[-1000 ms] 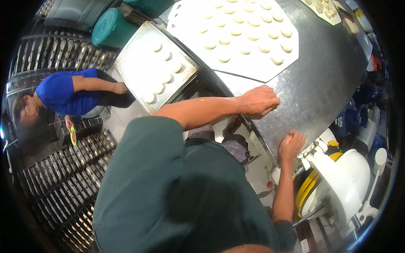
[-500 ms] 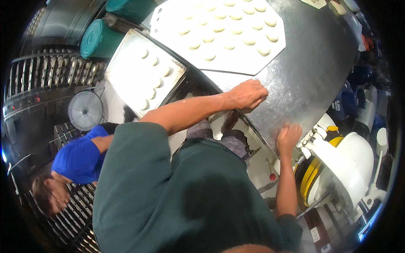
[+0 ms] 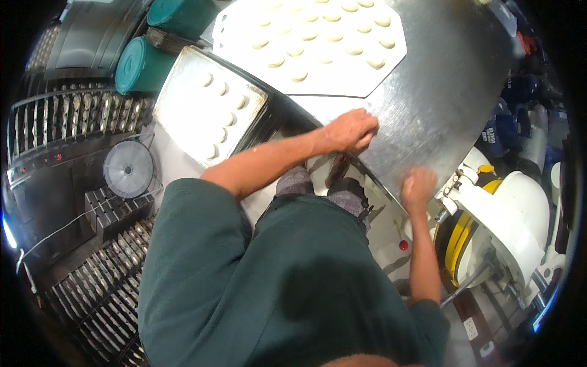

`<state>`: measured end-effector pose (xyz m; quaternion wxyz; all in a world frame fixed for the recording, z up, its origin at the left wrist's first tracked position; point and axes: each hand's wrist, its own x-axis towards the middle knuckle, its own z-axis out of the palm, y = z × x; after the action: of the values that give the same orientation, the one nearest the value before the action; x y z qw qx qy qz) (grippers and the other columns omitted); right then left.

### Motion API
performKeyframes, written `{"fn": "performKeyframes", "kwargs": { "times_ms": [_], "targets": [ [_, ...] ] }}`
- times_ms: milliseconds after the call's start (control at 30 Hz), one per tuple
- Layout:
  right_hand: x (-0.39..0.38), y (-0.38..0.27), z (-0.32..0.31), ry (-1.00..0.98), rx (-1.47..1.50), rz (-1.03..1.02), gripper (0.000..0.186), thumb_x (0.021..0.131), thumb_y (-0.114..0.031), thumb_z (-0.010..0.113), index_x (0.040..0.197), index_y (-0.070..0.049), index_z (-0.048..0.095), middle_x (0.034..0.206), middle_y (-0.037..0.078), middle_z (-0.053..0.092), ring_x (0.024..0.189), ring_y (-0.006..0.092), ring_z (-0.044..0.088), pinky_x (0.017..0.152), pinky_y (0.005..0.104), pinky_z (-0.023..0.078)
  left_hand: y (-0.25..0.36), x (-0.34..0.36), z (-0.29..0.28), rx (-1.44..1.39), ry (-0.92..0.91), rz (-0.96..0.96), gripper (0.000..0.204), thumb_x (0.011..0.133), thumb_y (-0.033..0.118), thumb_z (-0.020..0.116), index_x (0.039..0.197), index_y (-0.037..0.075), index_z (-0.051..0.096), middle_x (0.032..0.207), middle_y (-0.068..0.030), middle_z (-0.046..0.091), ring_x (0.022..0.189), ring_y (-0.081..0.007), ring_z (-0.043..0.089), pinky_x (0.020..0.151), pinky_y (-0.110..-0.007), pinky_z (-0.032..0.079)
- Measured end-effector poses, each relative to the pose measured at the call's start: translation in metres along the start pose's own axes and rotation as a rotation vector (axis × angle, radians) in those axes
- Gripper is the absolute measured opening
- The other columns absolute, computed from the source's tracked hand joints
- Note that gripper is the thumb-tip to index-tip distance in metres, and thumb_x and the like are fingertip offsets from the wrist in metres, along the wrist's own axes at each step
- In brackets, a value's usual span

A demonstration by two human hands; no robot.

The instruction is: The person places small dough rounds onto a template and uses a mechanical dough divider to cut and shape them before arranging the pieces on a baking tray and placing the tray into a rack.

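My left hand (image 3: 356, 130) is closed, fingers curled down at the near edge of the steel table (image 3: 434, 98); whatever they hold is hidden. My right hand (image 3: 419, 183), smeared by motion, is low over the same table by its near corner, beside a white machine. Above my hands, a white octagonal board (image 3: 336, 82) carries several pale dough rounds (image 3: 354, 49). Left of it, a metal baking tray (image 3: 177, 85) on a stack holds several more rounds (image 3: 221, 88).
At right stands the white machine (image 3: 501, 217) with yellow rings. Dark blue containers (image 3: 501, 125) lie beyond the table. Green lidded bins (image 3: 131, 64) are at upper left. Racks of trays (image 3: 98, 281), a round grey fan-like object (image 3: 127, 168) and a cable fill the left.
The co-worker in blue moved down the left side and is no longer visible. The view has shifted slightly. My right hand became more blurred, while my left stayed curled at the table.
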<state>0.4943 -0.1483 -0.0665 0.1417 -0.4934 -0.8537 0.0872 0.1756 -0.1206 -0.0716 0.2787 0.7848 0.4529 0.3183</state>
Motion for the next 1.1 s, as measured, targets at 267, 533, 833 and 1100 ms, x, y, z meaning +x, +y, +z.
{"fn": "performKeyframes", "kwargs": {
  "times_ms": [267, 533, 833, 1100],
  "targets": [
    [0.115, -0.023, 0.024, 0.316, 0.071, 0.071, 0.009, 0.080, -0.008, 0.061, 0.089, -0.008, 0.061, 0.087, 0.013, 0.059, 0.087, 0.0354, 0.055, 0.081, 0.0477, 0.043, 0.019, 0.063, 0.033, 0.181, 0.096, 0.060, 0.011, 0.082, 0.014, 0.067, 0.090, 0.008, 0.062, 0.088, -0.0109, 0.064, 0.089, -0.0316, 0.060, 0.082, -0.045, 0.049],
    [0.013, 0.001, -0.002, 0.157, 0.156, -0.093, 0.011, 0.079, -0.008, 0.059, 0.090, -0.008, 0.060, 0.092, 0.013, 0.057, 0.092, 0.0347, 0.053, 0.084, 0.0495, 0.042, -0.009, -0.007, -0.007, 0.027, -0.030, 0.027, 0.017, 0.086, 0.014, 0.065, 0.100, 0.007, 0.066, 0.094, -0.0133, 0.065, 0.094, -0.0320, 0.061, 0.089, -0.048, 0.048],
    [0.112, -0.023, 0.023, 0.304, 0.153, 0.093, 0.009, 0.082, -0.007, 0.057, 0.091, -0.008, 0.060, 0.091, 0.013, 0.061, 0.090, 0.0346, 0.055, 0.084, 0.0480, 0.043, 0.024, 0.058, 0.037, 0.198, 0.063, -0.041, 0.019, 0.084, 0.016, 0.069, 0.102, 0.009, 0.065, 0.097, -0.0107, 0.064, 0.095, -0.0321, 0.060, 0.088, -0.042, 0.049],
    [0.036, 0.014, -0.001, 0.192, 0.157, -0.050, 0.009, 0.082, -0.008, 0.060, 0.091, -0.007, 0.061, 0.089, 0.015, 0.060, 0.090, 0.0344, 0.054, 0.086, 0.0483, 0.042, -0.013, 0.015, -0.007, 0.120, -0.060, 0.098, 0.015, 0.083, 0.012, 0.067, 0.097, 0.007, 0.067, 0.091, -0.0106, 0.064, 0.090, -0.0298, 0.059, 0.085, -0.041, 0.048]
  ]
}}
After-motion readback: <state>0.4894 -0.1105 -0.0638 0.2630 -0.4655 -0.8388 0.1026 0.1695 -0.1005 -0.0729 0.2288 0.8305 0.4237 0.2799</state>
